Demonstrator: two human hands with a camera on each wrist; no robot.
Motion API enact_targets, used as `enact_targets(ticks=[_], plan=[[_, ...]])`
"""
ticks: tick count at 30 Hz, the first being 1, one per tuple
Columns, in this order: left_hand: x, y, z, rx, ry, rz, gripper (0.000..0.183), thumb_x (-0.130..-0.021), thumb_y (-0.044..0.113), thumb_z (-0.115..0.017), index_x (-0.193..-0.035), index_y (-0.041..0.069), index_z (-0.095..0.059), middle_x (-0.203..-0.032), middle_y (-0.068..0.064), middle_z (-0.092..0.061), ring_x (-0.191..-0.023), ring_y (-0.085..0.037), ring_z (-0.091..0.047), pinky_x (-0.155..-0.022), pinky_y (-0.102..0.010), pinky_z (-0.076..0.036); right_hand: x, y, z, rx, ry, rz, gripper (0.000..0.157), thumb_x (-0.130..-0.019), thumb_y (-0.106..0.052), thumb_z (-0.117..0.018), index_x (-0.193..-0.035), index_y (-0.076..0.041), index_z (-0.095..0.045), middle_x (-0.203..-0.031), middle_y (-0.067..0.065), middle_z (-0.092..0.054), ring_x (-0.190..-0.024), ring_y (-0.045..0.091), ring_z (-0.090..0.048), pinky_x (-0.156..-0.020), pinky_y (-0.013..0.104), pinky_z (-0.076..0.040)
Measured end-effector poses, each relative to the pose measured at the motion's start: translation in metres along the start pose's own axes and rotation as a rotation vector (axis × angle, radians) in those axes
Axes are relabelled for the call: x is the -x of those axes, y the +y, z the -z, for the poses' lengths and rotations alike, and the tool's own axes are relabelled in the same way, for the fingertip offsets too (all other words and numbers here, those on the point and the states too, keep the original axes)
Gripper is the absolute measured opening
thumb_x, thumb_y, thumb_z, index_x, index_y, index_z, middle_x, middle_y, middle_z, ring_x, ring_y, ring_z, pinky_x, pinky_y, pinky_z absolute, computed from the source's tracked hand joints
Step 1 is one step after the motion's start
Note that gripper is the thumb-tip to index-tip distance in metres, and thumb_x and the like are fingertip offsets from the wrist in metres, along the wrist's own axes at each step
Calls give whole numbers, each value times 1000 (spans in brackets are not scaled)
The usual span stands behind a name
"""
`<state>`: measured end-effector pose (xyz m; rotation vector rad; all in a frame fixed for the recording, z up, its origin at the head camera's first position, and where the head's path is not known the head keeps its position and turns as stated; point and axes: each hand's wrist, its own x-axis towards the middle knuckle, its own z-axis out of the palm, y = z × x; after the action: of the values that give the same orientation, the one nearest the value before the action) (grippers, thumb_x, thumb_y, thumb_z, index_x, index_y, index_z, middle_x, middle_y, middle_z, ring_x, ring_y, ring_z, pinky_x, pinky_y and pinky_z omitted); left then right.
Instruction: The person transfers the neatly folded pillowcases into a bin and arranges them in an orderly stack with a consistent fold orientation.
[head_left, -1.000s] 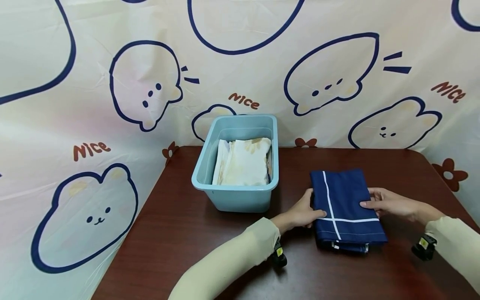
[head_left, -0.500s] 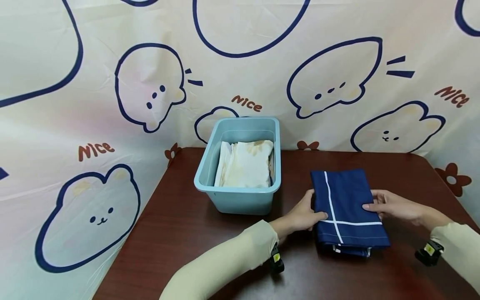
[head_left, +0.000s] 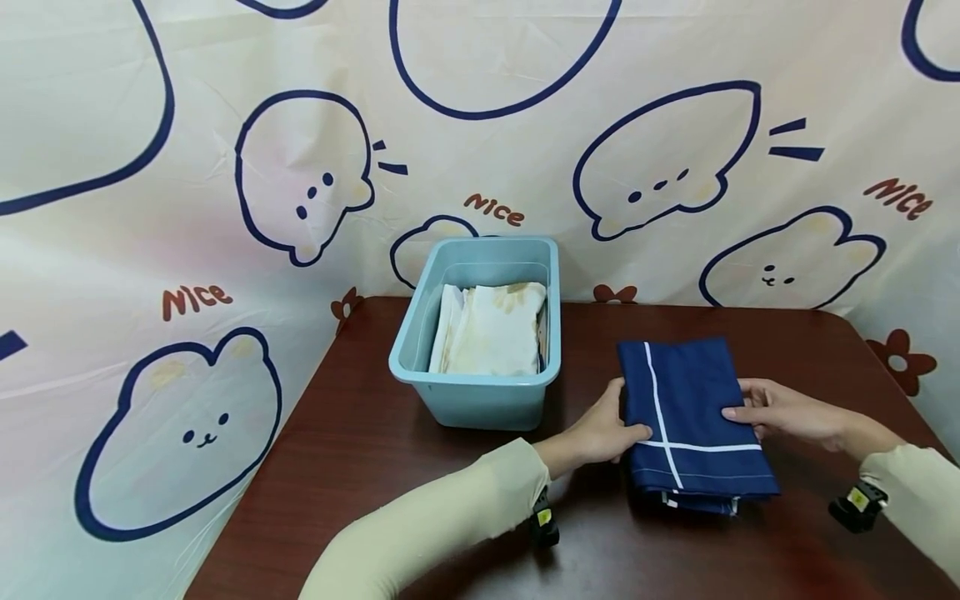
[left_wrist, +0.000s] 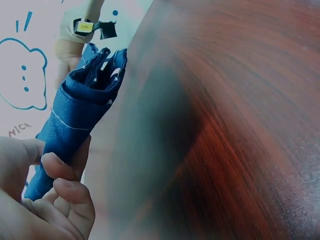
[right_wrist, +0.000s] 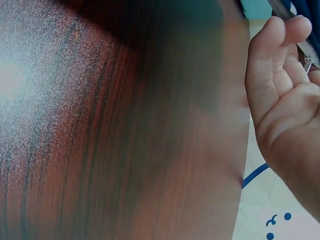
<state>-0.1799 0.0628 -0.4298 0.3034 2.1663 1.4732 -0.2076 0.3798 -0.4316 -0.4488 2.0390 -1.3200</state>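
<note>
A folded navy cloth (head_left: 693,392) with crossing white stripes is held between both hands at the right of the head view. My left hand (head_left: 603,427) grips its left edge, thumb on top and fingers beneath. On the opposite edge, my right hand (head_left: 787,410) pinches it, thumb over the top. The left wrist view shows the cloth's stacked layers (left_wrist: 82,107) end-on, with the left fingers (left_wrist: 72,195) curled at its lower part. Only a corner of the cloth appears in the right wrist view, beside the right hand (right_wrist: 290,100); the pinch itself is partly hidden there.
A light blue plastic bin (head_left: 480,404) stands left of the cloth, holding folded white cloths (head_left: 498,329) with brownish stains. Both rest on a dark reddish-brown table (head_left: 360,433). Behind hangs a pale curtain (head_left: 480,150) printed with cartoon outlines.
The head view has shifted slightly, moving the whole scene a little in the picture. Both hands keep their hold on the navy cloth, which stays in about the same place.
</note>
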Motion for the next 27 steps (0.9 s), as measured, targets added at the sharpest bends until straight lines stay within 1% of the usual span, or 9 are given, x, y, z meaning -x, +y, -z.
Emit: enact_targets(ticks=[3,9,11,14,18,20,22,25,27], plan=[[3,2,2,-13,-7,6,77,-97,23,-67,-159,24,-21,-49,-1,-46,-40,-20,-41,-45,-27,-38,0,-2,-2,25,14,-3,25,-108,-17,-45,-130,-15,-55,-105,2,-74,-90,21,-70,-80,34,-58],[8,6,7,-37,-6,16,79,-97,25,-67,-159,24,-19,-48,-2,-44,-39,-20,-40,-46,-27,-37,-1,-10,-3,4,-6,13,26,-108,-17,-45,-133,-14,-55,-109,5,-75,-94,23,-72,-83,36,-59],[9,7,8,-43,-5,18,79,-97,26,-67,-160,24,-18,-47,-2,-44,-39,-20,-40,-47,-27,-37,-1,-13,-3,11,-5,15,26,-108,-16,-45,-132,-13,-55,-108,6,-75,-93,23,-72,-83,36,-59],[11,8,10,-43,-11,15,79,-98,26,-66,-160,23,-17,-47,-2,-44,-39,-21,-40,-48,-26,-38,-1,-17,-3,30,2,19,25,-108,-17,-46,-131,-15,-56,-106,5,-74,-90,23,-70,-81,36,-59],[13,9,12,-29,-16,3,77,-99,25,-65,-160,22,-18,-48,-2,-44,-40,-22,-41,-47,-26,-39,-1,-20,-3,30,-2,26,27,-108,-16,-45,-134,-17,-55,-110,6,-75,-93,22,-71,-81,37,-59],[14,10,14,-24,-17,-1,77,-99,24,-64,-160,22,-18,-49,-2,-45,-40,-22,-42,-47,-26,-39,-1,-22,-3,33,2,21,29,-108,-16,-45,-135,-16,-54,-112,6,-75,-96,22,-72,-83,37,-59],[15,11,15,-28,-20,-6,76,-99,24,-64,-160,23,-18,-49,-2,-46,-41,-22,-43,-46,-26,-39,0,-24,-3,49,16,11,29,-108,-18,-46,-136,-13,-53,-111,5,-74,-98,20,-70,-83,35,-59],[16,13,19,-43,-28,-18,75,-99,24,-64,-159,23,-18,-51,-2,-48,-42,-23,-44,-46,-26,-39,0,-27,-4,64,34,-3,34,-108,-19,-47,-139,-5,-49,-111,6,-73,-100,18,-70,-85,34,-58],[17,14,21,-52,-36,-28,74,-99,24,-63,-159,23,-18,-51,-2,-48,-42,-24,-45,-46,-26,-39,0,-29,-5,67,40,-2,40,-107,-19,-47,-142,1,-44,-110,6,-73,-101,18,-69,-86,33,-58]])
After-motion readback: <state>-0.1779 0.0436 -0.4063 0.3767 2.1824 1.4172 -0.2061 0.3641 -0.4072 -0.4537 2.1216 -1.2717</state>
